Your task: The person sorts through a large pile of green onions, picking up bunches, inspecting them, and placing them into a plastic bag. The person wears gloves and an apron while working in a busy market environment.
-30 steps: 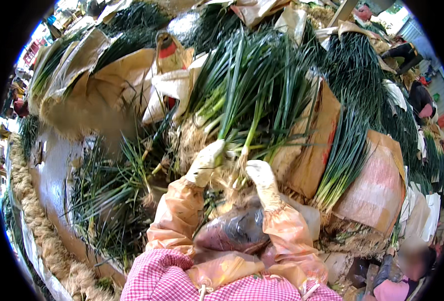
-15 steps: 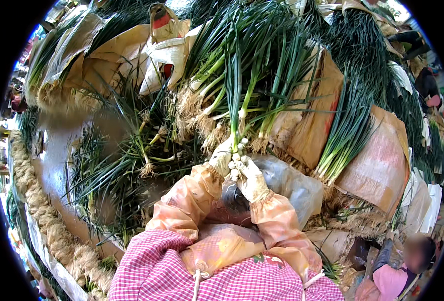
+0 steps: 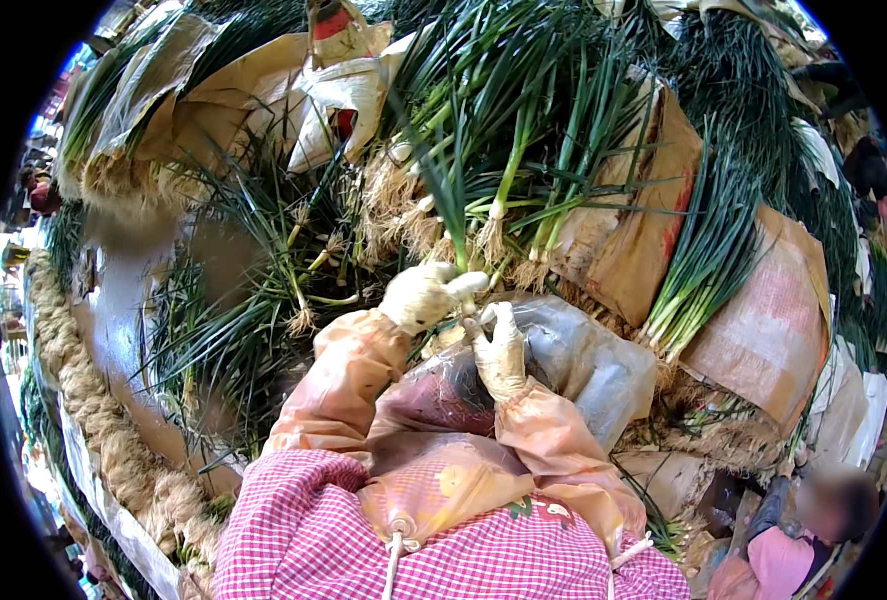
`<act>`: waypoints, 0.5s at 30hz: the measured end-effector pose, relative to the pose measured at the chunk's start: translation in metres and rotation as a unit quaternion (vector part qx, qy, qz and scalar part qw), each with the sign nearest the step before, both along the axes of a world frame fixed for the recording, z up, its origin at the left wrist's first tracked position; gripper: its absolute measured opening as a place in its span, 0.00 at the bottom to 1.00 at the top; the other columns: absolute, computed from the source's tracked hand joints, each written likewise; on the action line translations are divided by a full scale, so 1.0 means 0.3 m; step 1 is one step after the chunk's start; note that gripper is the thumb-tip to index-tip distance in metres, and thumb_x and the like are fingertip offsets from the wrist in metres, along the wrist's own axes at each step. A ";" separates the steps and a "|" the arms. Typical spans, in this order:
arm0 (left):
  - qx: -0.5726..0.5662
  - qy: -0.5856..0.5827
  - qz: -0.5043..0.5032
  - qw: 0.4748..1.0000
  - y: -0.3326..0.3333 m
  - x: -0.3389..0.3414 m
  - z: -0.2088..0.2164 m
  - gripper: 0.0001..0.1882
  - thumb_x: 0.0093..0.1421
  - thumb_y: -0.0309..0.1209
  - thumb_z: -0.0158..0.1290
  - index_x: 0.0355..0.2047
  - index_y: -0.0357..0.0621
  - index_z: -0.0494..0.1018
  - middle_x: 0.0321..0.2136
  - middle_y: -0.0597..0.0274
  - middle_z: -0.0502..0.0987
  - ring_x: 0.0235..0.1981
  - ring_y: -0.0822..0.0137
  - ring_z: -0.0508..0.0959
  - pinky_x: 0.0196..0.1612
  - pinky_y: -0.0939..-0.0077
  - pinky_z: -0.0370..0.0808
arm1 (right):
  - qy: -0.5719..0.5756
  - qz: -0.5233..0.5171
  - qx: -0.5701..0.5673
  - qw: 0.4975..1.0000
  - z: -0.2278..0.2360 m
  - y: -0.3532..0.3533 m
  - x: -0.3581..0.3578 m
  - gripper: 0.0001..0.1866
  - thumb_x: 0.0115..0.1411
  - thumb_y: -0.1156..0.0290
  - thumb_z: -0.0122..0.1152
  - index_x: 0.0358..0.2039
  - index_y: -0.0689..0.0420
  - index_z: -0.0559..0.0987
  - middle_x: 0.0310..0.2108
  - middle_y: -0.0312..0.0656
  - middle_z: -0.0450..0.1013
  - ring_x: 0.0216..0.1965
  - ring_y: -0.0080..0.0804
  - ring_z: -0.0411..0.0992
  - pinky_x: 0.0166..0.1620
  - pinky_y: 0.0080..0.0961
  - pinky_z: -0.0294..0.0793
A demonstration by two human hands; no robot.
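My left hand (image 3: 418, 297), in a cream glove, is closed around the pale lower stem of a spring onion (image 3: 451, 215). Its green leaves point up and away, slightly blurred. Just below, my gloved right hand (image 3: 500, 352) pinches at the onion's bottom end, thumb and forefinger bent together. The root end is mostly hidden between the fingers. Beyond my hands lies a big heap of spring onions (image 3: 553, 110) with pale bulbs and stringy roots toward me. Loose onions and dark leaves (image 3: 253, 310) are strewn to the left of my left hand.
A bundle of spring onions (image 3: 703, 270) lies at right between a brown sack (image 3: 633, 200) and a pinkish sack (image 3: 763, 320). Clear plastic (image 3: 593, 350) covers my lap area. Rooty bundles (image 3: 73, 350) line the left side. Another person (image 3: 788, 550) sits at lower right.
My left hand has shifted left, and its grip shows a single onion. The cluster of white bulbs between my hands no longer shows. My right hand has moved slightly.
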State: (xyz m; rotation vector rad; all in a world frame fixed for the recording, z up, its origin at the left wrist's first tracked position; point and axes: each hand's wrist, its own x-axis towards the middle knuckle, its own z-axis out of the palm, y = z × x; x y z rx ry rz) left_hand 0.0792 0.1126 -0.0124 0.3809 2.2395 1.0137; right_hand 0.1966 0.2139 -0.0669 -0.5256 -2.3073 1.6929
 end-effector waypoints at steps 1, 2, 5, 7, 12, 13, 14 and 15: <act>-0.043 0.071 -0.039 0.996 0.000 0.006 -0.031 0.23 0.58 0.51 0.46 0.26 0.45 0.77 0.22 0.53 0.76 0.27 0.53 0.77 0.32 0.66 0.72 | 0.017 -0.009 0.018 1.000 -0.013 -0.005 -0.004 0.12 0.51 0.81 0.59 0.30 0.57 0.65 0.22 0.41 0.66 0.23 0.31 0.67 0.29 0.27 0.68; -0.085 0.138 -0.081 0.983 0.002 0.021 -0.069 0.21 0.59 0.48 0.47 0.26 0.44 0.77 0.20 0.52 0.76 0.23 0.52 0.76 0.28 0.65 0.72 | 0.031 -0.022 0.037 0.999 -0.026 -0.003 0.000 0.12 0.51 0.81 0.60 0.30 0.57 0.65 0.22 0.41 0.65 0.23 0.32 0.67 0.29 0.27 0.67; 0.040 0.135 -0.002 0.990 -0.009 0.089 -0.162 0.17 0.61 0.41 0.47 0.25 0.43 0.76 0.20 0.57 0.76 0.22 0.64 0.76 0.28 0.71 0.71 | 0.065 -0.021 0.041 0.997 -0.068 0.006 0.009 0.12 0.50 0.80 0.60 0.30 0.58 0.65 0.22 0.40 0.65 0.23 0.33 0.66 0.29 0.28 0.67; 0.297 -0.101 0.186 0.931 -0.013 0.127 -0.232 0.12 0.62 0.36 0.48 0.31 0.40 0.75 0.25 0.67 0.77 0.25 0.75 0.74 0.28 0.81 0.70 | 0.036 -0.009 -0.156 0.987 -0.066 0.025 0.002 0.10 0.54 0.80 0.57 0.32 0.57 0.65 0.22 0.38 0.66 0.20 0.27 0.67 0.24 0.22 0.67; 0.037 -0.069 0.029 0.997 -0.108 0.098 -0.237 0.13 0.59 0.33 0.51 0.43 0.43 0.70 0.33 0.62 0.76 0.31 0.73 0.75 0.33 0.82 0.71 | 0.001 0.045 -0.525 0.850 -0.064 0.068 -0.012 0.09 0.59 0.77 0.51 0.39 0.54 0.63 0.28 0.42 0.72 0.19 0.21 0.68 0.20 0.12 0.63; -0.126 0.078 -0.063 0.987 -0.126 0.078 -0.234 0.17 0.58 0.32 0.53 0.48 0.45 0.68 0.35 0.60 0.76 0.33 0.71 0.75 0.36 0.79 0.71 | -0.009 0.052 -0.520 0.853 -0.050 0.077 -0.008 0.19 0.60 0.76 0.50 0.51 0.54 0.60 0.28 0.42 0.73 0.20 0.20 0.68 0.21 0.11 0.63; -0.285 0.221 -0.150 0.920 -0.142 0.062 -0.229 0.22 0.56 0.30 0.54 0.52 0.47 0.66 0.38 0.57 0.76 0.34 0.69 0.75 0.38 0.77 0.72 | -0.009 0.065 -0.512 0.857 -0.043 0.080 -0.009 0.23 0.60 0.76 0.50 0.55 0.53 0.57 0.28 0.42 0.73 0.20 0.20 0.68 0.22 0.11 0.64; -0.145 0.236 -0.065 0.959 -0.146 0.054 -0.214 0.27 0.55 0.29 0.54 0.56 0.48 0.61 0.43 0.52 0.73 0.35 0.66 0.75 0.39 0.75 0.72 | -0.008 0.078 -0.504 0.860 -0.039 0.084 -0.008 0.27 0.60 0.76 0.50 0.58 0.52 0.54 0.28 0.42 0.73 0.21 0.20 0.69 0.23 0.11 0.64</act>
